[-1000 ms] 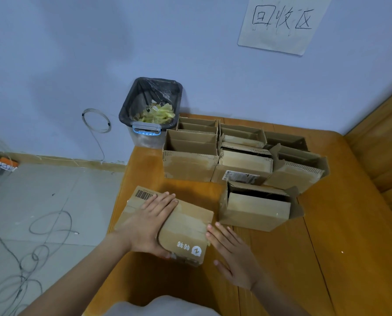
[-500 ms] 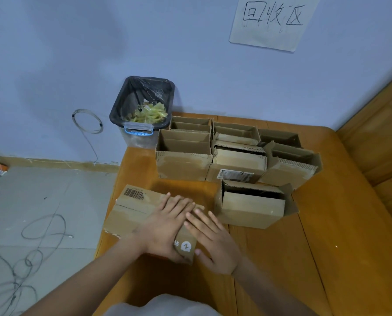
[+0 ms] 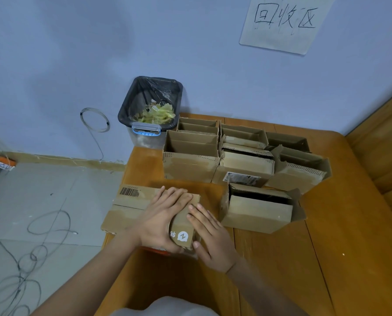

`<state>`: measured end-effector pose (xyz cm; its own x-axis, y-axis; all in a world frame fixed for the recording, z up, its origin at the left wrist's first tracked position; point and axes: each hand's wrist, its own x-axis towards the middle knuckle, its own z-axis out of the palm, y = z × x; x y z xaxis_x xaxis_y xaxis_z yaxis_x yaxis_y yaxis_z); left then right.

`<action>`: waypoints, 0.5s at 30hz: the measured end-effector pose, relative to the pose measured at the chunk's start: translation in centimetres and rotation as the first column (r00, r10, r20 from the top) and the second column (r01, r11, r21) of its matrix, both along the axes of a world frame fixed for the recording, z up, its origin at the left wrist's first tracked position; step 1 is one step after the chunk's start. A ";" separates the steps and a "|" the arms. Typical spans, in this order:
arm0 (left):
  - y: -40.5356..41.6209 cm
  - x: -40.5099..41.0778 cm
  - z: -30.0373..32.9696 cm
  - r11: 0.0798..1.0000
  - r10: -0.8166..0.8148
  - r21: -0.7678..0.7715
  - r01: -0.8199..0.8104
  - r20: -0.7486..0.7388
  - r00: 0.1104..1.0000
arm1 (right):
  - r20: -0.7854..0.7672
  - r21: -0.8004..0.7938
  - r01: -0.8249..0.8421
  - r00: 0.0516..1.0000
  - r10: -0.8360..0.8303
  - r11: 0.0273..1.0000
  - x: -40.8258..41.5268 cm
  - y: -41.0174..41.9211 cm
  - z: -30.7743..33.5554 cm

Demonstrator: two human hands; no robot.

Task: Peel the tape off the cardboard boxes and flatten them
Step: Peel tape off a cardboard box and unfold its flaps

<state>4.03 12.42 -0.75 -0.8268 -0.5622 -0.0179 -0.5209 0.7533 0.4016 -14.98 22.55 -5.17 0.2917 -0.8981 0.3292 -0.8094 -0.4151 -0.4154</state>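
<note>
Two hands lie spread and flat on one box at the near left corner of the tabletop. That box is pressed nearly flat, directly under and ahead of the person, and its long axis runs from the barcode end at far left toward the logo end at near right. The left hand covers its middle, fingers straight and pointing away, thumb wrapped along the near edge. The right hand rests on the logo end, fingers straight and angled in toward the left one, almost touching it. The left hand sits nearer the box's centre, so the main downward push probably falls to it, while the right pins the end.

An open box lies just to the right. Behind it stands a cluster of open boxes, still unflattened. The wooden tabletop meets a blue wall. A bin of peeled tape sits past its far left corner, and cables loop over the tiled floor on the left.
</note>
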 end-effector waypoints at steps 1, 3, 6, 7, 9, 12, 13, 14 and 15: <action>0.0 0.1 0.0 1.000 0.004 0.006 -0.004 -0.008 1.000 | 0.009 -0.001 0.005 1.000 -0.005 1.000 0.1 0.0 -0.1; -0.2 0.2 0.0 1.000 0.009 0.014 -0.008 -0.010 1.000 | 0.026 -0.003 0.013 1.000 -0.013 1.000 0.3 0.1 -0.3; -0.4 0.5 -0.1 0.999 0.024 0.028 -0.023 -0.023 0.999 | 0.056 0.008 0.045 0.997 -0.046 0.999 0.8 0.1 -0.4; -0.5 0.6 -0.1 0.999 0.034 0.039 -0.033 -0.031 0.999 | 0.071 0.012 0.052 0.996 -0.052 0.999 1.0 0.2 -0.4; -0.7 0.7 -0.1 0.998 0.039 0.058 -0.037 -0.044 0.998 | 0.094 0.005 0.058 0.994 -0.058 0.998 1.3 0.2 -0.3; -0.9 0.8 0.0 0.997 0.032 0.071 -0.029 -0.034 0.999 | 0.094 -0.014 0.074 0.993 -0.073 0.997 1.6 0.4 0.0; -0.9 0.8 0.1 0.996 0.038 0.079 -0.034 -0.041 0.998 | 0.095 -0.026 0.086 0.992 -0.083 0.996 1.7 0.5 0.2; -1.0 0.8 0.3 0.995 0.045 0.089 -0.041 -0.048 0.998 | 0.097 -0.039 0.101 0.991 -0.097 0.994 2.0 0.5 0.3; -1.1 0.9 0.4 0.994 0.054 0.097 -0.049 -0.053 0.997 | 0.098 -0.055 0.118 0.989 -0.112 0.991 2.2 0.5 0.4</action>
<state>4.96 11.34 -0.38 -0.7981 -0.6019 -0.0282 -0.5327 0.6829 0.4999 -12.82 23.05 -4.81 0.1521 -0.9015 0.4052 -0.8114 -0.3480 -0.4696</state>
